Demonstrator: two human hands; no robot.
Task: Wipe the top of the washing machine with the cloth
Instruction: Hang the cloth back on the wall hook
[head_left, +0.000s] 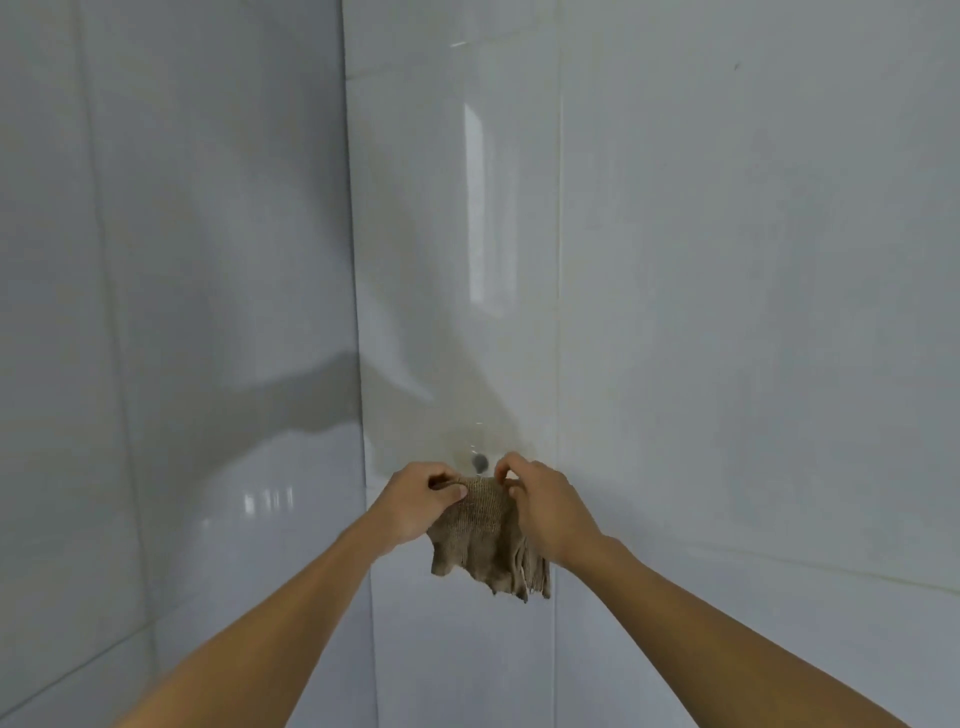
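While both hands pinch the top edge of the cloth (483, 535), it hangs in mid-air before a tiled wall corner (358, 312). Left hand (415, 501) grip closed on cloth, right hand (540, 506) same. Step looks like prep: spreading or taking the cloth. Washing machine not in view, so next move means turning to its top. No containers visible.
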